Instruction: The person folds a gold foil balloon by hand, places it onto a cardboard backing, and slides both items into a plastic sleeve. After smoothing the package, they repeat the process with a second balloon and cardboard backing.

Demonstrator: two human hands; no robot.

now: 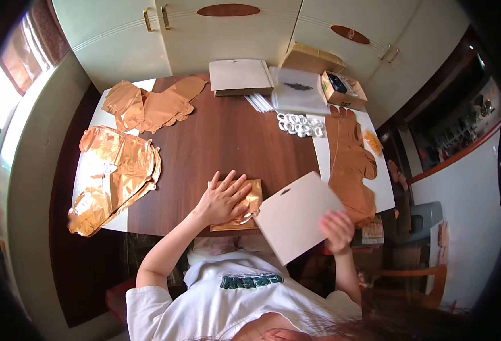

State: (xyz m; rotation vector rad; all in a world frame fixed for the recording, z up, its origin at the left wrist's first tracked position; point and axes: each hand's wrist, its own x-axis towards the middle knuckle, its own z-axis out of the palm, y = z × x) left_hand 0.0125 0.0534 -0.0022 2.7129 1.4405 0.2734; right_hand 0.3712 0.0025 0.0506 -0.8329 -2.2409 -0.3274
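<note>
My left hand lies flat with fingers spread on a folded gold foil piece at the table's front edge. In my right hand is a pale rectangular card with a small dark slot near its top, held by its right side. The card is tilted, and its left corner meets the right edge of the folded foil. My right hand is slightly blurred, with its fingers over the card's edge.
Gold foil pieces lie at the left, and copper-coloured ones behind them. More foil lies right. At the back are stacked cards, clear bags, white rings, white sticks and an open box.
</note>
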